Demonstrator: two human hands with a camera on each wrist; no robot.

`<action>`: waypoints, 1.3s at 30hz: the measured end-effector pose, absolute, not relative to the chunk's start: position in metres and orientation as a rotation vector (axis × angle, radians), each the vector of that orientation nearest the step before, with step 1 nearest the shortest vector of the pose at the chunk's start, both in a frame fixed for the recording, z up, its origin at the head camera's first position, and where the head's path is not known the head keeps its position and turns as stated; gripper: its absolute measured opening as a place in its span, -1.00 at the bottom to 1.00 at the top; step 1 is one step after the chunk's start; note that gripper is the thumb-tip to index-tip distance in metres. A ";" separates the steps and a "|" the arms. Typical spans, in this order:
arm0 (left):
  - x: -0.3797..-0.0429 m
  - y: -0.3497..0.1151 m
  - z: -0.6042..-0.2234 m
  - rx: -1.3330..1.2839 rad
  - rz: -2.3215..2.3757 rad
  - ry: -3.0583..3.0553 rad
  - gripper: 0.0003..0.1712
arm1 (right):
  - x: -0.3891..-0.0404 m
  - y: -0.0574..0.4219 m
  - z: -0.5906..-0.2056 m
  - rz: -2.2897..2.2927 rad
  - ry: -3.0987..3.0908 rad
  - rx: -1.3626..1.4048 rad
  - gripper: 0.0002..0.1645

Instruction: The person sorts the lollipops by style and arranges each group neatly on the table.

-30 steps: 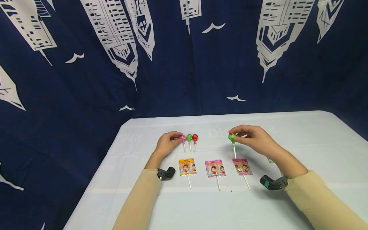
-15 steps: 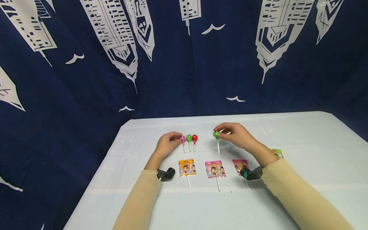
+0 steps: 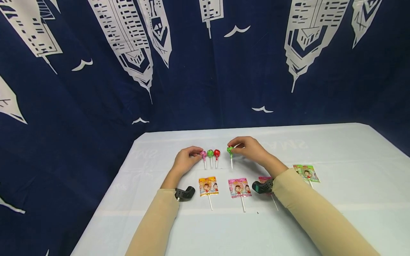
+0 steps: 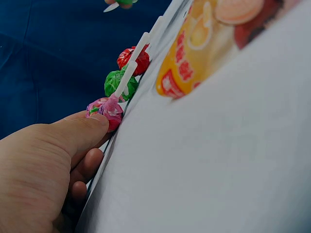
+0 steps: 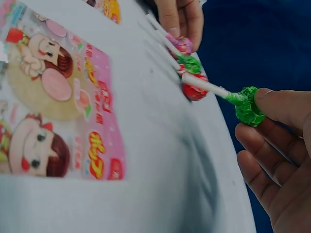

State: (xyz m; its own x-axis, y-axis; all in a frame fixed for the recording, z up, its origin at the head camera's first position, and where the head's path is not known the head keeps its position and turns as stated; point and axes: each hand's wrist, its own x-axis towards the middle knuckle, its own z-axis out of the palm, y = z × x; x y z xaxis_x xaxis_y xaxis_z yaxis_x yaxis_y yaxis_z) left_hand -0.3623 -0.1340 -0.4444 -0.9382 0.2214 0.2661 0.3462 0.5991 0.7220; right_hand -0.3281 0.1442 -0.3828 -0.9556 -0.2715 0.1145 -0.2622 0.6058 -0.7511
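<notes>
My right hand (image 3: 251,149) pinches the round head of a green-wrapped lollipop (image 5: 249,108) between thumb and fingers, its white stick pointing toward me. To its left, a row of three lollipops lies side by side: red (image 3: 216,153), green (image 3: 210,153) and pink (image 3: 203,154). At the row's left end my left hand (image 3: 187,160) holds the pink one by its head, the thumb on the near side in the left wrist view. A narrow gap separates the held green lollipop from the red one.
Nearer me on the white table (image 3: 198,234) lie flat-packed lollipops: an orange packet (image 3: 208,186), a pink packet (image 3: 240,188), another pink packet (image 3: 264,179) partly hidden by the right wrist camera, and a green packet (image 3: 306,173) at right. A dark blue curtain (image 3: 192,99) hangs behind.
My right hand has carried the green lollipop leftward, from above the right pink packet to near the row. The green packet has come out from behind the right arm. My left hand stays put.
</notes>
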 end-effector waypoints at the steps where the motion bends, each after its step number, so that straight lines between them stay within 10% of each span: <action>1: -0.362 -0.134 -0.444 -0.477 -1.257 -2.671 -0.71 | -0.330 0.142 -0.384 -1.303 2.802 -0.462 -0.67; 39: -0.364 -0.134 -0.446 -0.492 -1.278 -2.660 -0.72 | -0.355 0.118 -0.411 -1.276 2.772 -0.350 -0.72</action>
State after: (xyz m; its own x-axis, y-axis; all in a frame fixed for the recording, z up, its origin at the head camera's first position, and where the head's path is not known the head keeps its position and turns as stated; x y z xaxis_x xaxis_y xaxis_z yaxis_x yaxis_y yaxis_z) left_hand -0.3640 -0.1342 -0.4458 -0.9351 0.2268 0.2724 0.3543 0.5831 0.7310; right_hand -0.3546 0.1181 -0.4114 -0.9717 -0.2342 0.0314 -0.1761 0.6293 -0.7569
